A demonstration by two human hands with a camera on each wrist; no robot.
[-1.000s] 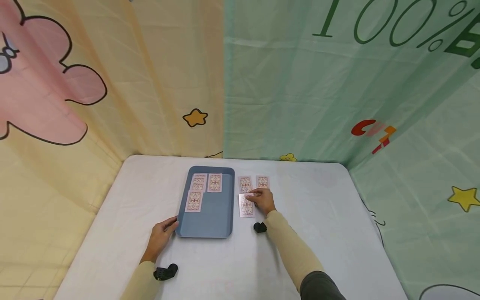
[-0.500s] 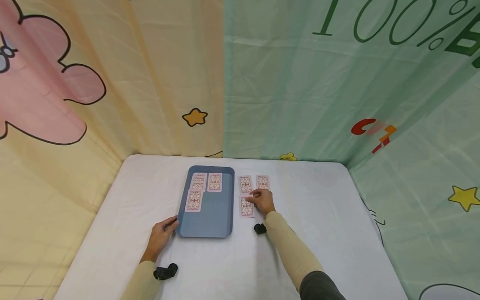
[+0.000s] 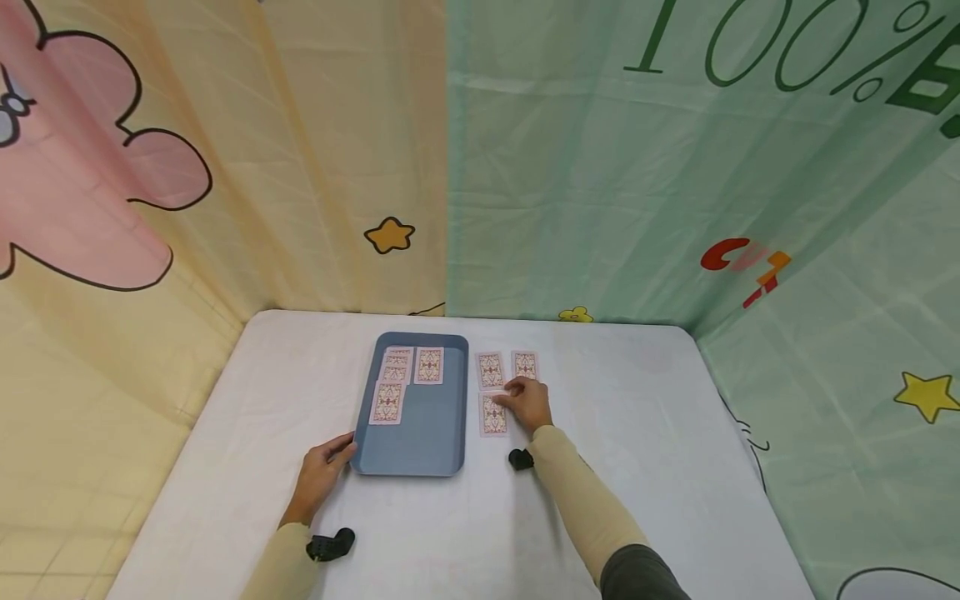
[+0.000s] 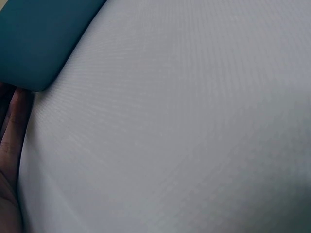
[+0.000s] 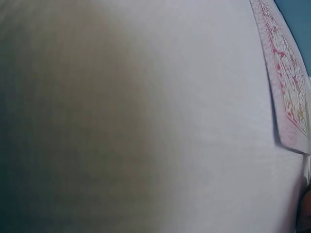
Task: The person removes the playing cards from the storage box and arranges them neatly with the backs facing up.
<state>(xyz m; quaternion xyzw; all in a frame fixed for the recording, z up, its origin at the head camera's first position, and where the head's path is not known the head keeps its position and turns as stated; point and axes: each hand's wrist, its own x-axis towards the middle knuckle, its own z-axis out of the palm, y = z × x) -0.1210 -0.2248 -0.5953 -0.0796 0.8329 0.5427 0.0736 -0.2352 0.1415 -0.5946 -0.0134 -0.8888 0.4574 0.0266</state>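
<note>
Flat on a white table [image 3: 637,417], a blue tray [image 3: 431,433], with face-down cards in its far half: an overlapping column [image 3: 393,379] down the left, a single card [image 3: 430,366] just beside it on the right. Outside the tray, on the right, three more: two far cards [image 3: 491,369] side by side, slightly apart, and a near card [image 3: 494,418] closer in. At the upper edge of this near card, the right hand [image 3: 528,404], thumb and fingertips narrow, close together and touching the card; cannot tell whether pinching it. Behind that hand, the lower part of the right-hand far card, hidden. At the near left corner of the tray, the left hand [image 3: 321,473], fingers fairly straight, thumb apart, resting against the edge. Beside each wrist, a small black device [image 3: 330,546]. Around the table, yellow and green curtains [image 3: 570,167] with printed stars.
</note>
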